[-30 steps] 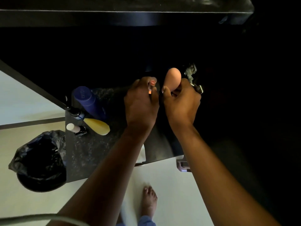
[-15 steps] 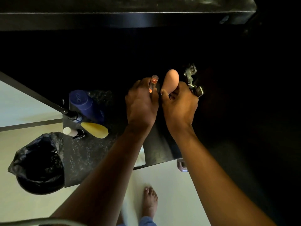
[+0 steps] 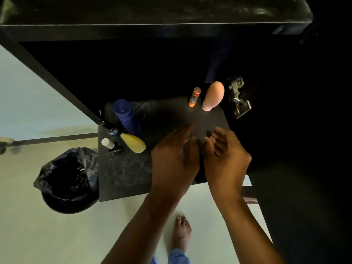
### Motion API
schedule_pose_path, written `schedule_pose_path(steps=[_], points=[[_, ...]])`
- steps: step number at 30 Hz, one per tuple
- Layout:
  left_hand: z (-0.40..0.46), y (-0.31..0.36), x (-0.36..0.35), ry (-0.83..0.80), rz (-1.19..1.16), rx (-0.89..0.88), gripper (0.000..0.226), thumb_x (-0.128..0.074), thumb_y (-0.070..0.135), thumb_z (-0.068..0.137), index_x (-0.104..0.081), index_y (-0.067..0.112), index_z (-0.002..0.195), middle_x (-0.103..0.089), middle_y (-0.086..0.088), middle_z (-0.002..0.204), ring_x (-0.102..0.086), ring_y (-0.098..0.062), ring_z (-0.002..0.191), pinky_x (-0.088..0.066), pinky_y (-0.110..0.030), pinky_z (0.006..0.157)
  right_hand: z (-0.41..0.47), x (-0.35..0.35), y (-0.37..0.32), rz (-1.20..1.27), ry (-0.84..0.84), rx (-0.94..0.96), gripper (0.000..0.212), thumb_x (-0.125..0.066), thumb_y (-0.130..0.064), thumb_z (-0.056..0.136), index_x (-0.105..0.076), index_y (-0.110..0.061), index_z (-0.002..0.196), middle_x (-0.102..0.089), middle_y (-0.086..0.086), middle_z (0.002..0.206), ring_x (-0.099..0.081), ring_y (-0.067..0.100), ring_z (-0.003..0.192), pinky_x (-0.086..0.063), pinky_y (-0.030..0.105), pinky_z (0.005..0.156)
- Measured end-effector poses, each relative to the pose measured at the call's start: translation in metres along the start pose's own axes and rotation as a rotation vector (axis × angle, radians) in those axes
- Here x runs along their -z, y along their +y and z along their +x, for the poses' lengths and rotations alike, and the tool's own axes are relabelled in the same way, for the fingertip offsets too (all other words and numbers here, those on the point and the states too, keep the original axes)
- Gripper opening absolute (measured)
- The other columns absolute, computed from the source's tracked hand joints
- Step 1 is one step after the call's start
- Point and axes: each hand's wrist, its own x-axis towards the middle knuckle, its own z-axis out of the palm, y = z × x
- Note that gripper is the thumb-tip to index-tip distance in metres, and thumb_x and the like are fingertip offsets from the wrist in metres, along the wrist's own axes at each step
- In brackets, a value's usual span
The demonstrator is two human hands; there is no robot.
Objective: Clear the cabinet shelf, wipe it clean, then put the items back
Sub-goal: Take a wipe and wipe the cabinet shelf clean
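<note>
Shelf [image 3: 129,174]: small tube [image 3: 194,97], pink sponge [image 3: 213,96] upright at back right corner, beyond both hands [image 3: 175,161] [image 3: 225,159]; fingers relaxed, empty.

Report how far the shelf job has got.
Looks done: the orange tube and pink egg-shaped item stand on the shelf near the hinge. In hand: nothing; the left hand and right hand hover empty. Left: possibly the blue bottle, yellow item and white-capped bottle grouped at the left. Whether wiping happened cannot be told.
</note>
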Motion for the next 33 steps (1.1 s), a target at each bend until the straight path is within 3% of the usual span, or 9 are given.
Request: schedule_pose_path(steps=[4,6,10,12,15,20,25,33], points=[[-0.040,-0.009,0.043,-0.004,-0.011,-0.030,0.026,-0.061,0.030,0.098,-0.078,0.017,0.113,-0.076,0.013,0.099,-0.073,0.002,0.082,-0.053,-0.005,0.069,-0.019,-0.012,-0.010,0.022,-0.120,0.086,0.024,-0.074,-0.015,0.094,-0.074,-0.020,0.118,-0.074,-0.008,0.110,-0.066,-0.005,0.095,-0.055,0.013,0.092],[-0.052,-0.020,0.063,0.030,0.022,-0.024,0.025,-0.060,0.031,0.097,-0.079,0.016,0.103,-0.077,0.009,0.088,-0.071,0.003,0.071,-0.050,-0.006,0.059,-0.025,-0.021,-0.020,0.036,-0.197,0.113,0.026,-0.075,-0.017,0.094,-0.073,-0.021,0.120,-0.074,-0.009,0.113,-0.067,-0.005,0.098,-0.054,0.010,0.092],[-0.057,-0.044,0.096,0.246,0.117,0.020,0.030,-0.062,0.031,0.097,-0.070,0.017,0.072,-0.065,0.009,0.062,-0.061,-0.001,0.056,-0.042,-0.009,0.051,-0.034,-0.040,-0.034,0.028,-0.397,0.229,0.037,-0.075,-0.021,0.094,-0.066,-0.024,0.130,-0.071,-0.009,0.125,-0.066,0.006,0.115,-0.056,0.024,0.099],[-0.053,-0.057,0.106,0.363,0.133,0.120,0.026,-0.065,0.031,0.096,-0.064,0.017,0.074,-0.061,0.008,0.065,-0.061,-0.006,0.061,-0.048,-0.020,0.052,-0.036,-0.050,-0.038,-0.002,-0.456,0.284,0.044,-0.077,-0.023,0.091,-0.064,-0.021,0.134,-0.070,-0.004,0.129,-0.064,0.012,0.119,-0.055,0.032,0.101],[-0.043,-0.072,0.114,0.442,0.150,0.259,0.022,-0.074,0.028,0.088,-0.057,0.016,0.093,-0.060,0.001,0.085,-0.059,-0.015,0.072,-0.054,-0.042,0.061,-0.039,-0.064,-0.041,-0.056,-0.512,0.318,0.052,-0.081,-0.030,0.088,-0.062,-0.021,0.136,-0.069,-0.002,0.131,-0.064,0.015,0.120,-0.055,0.036,0.103],[-0.030,-0.083,0.116,0.288,0.319,0.298,0.041,-0.078,0.030,0.084,-0.064,0.023,0.122,-0.067,0.005,0.109,-0.062,-0.018,0.094,-0.045,-0.030,0.083,-0.042,-0.082,-0.036,-0.107,-0.533,0.336,0.051,-0.083,-0.036,0.085,-0.063,-0.022,0.131,-0.071,-0.003,0.122,-0.066,0.017,0.111,-0.058,0.041,0.095],[-0.024,-0.087,0.114,0.256,0.378,0.279,0.030,-0.078,0.025,0.084,-0.073,0.021,0.113,-0.074,0.004,0.097,-0.054,-0.007,0.086,-0.038,-0.027,0.082,-0.045,-0.088,-0.035,-0.119,-0.490,0.325,0.043,-0.081,-0.038,0.088,-0.066,-0.022,0.125,-0.073,-0.003,0.117,-0.069,0.016,0.103,-0.061,0.038,0.090],[-0.027,-0.093,0.115,0.248,0.361,0.252,0.025,-0.076,0.028,0.090,-0.074,0.021,0.114,-0.076,0.002,0.099,-0.062,-0.012,0.088,-0.043,-0.030,0.084,-0.048,-0.089,-0.034,-0.095,-0.422,0.337,0.032,-0.079,-0.034,0.090,-0.069,-0.021,0.118,-0.075,-0.002,0.108,-0.070,0.016,0.097,-0.062,0.040,0.083]])
